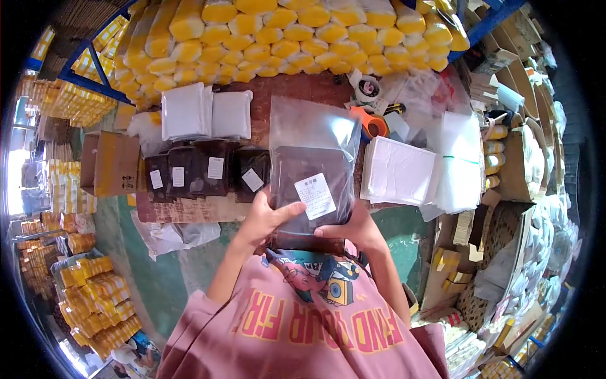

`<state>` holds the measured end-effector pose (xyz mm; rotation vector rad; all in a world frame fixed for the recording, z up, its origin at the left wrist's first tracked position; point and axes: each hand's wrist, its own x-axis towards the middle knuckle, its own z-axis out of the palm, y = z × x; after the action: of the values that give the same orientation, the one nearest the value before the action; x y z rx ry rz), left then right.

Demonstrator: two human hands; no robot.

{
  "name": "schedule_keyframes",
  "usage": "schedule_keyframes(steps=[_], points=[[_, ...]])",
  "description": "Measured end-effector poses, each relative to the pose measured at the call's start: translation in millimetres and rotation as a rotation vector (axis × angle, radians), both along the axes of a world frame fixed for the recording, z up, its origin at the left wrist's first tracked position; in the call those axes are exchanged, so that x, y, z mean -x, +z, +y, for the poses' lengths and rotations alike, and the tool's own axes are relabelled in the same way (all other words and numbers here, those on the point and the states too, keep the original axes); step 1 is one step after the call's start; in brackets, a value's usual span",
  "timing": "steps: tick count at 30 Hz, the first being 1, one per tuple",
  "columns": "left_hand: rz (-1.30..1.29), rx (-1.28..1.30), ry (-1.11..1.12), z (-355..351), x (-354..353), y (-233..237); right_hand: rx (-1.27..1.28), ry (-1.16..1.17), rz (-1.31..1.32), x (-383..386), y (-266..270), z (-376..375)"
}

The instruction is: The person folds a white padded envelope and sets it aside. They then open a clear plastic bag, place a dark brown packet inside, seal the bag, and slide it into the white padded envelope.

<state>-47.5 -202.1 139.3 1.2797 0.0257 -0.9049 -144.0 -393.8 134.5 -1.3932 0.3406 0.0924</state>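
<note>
Between my two hands I hold a clear plastic bag (314, 165) with a dark brown flat block inside and a white printed label on its front. My left hand (273, 218) grips its left edge, thumb lying across the front by the label. At the lower right, my right hand (353, 228) clasps the bag with its thumb on the front; the other fingers are hidden behind. The bag's upper part is see-through and holds nothing. Left of it, a dark labelled pack (251, 172) lies on the table, with several similar packs (209, 169) beyond.
White packs (187, 112) stand behind the dark ones. On the right lie a stack of white sheets (399, 172), clear plastic bags (456, 165) and an orange tape dispenser (371, 121). Yellow-and-white bundles (290, 41) line the back. A cardboard box (110, 163) stands left.
</note>
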Motion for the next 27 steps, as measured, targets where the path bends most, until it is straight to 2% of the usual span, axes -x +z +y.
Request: schedule_keyframes(steps=[1, 3, 5, 9, 13, 16, 17, 20, 21, 22, 23, 26, 27], points=[[0.009, -0.011, -0.020, 2.8, 2.9, -4.0, -0.066, 0.070, 0.104, -1.1, -3.0, -0.3], [0.044, 0.006, -0.037, 6.6, 7.2, -7.8, 0.004, 0.085, 0.302, 2.8, 9.7, -1.1], [-0.089, -0.034, -0.081, 10.8, 9.3, -10.2, 0.072, 0.133, 0.469, -0.2, 24.7, -1.4], [-0.165, -0.060, -0.096, 15.9, 8.2, -17.8, -0.071, 0.106, 0.342, 6.2, 3.0, 1.9], [-0.246, -0.105, -0.115, 23.4, 6.2, -16.9, -0.020, 0.142, 0.263, 2.1, 0.3, 1.5], [-0.332, -0.086, -0.144, 26.3, 1.5, -17.9, -0.023, 0.205, 0.323, -2.4, 4.8, -3.2], [-0.314, -0.060, -0.136, 25.9, -0.3, -15.2, -0.020, 0.192, 0.194, -1.0, -5.7, -1.9], [-0.226, 0.027, -0.111, 26.8, -3.5, -14.2, -0.355, 0.104, 0.253, -5.5, -16.1, -2.7], [-0.206, 0.037, -0.111, 26.4, -6.3, -10.6, -0.536, 0.025, 0.276, -7.3, -17.9, -3.3], [-0.185, 0.047, -0.112, 25.8, -8.3, -5.7, -0.486, 0.034, 0.260, -10.7, -18.9, -1.9], [-0.268, 0.004, -0.143, 25.2, -10.2, 2.7, -0.433, 0.041, 0.242, -16.0, -19.2, -0.1], [-0.388, 0.007, -0.067, 24.6, -6.4, -2.3, -0.291, 0.115, 0.170, -23.0, -9.6, -4.2], [-0.332, -0.020, -0.039, 21.9, -6.2, -2.2, -0.274, 0.155, 0.150, -26.1, -4.4, -6.0]])
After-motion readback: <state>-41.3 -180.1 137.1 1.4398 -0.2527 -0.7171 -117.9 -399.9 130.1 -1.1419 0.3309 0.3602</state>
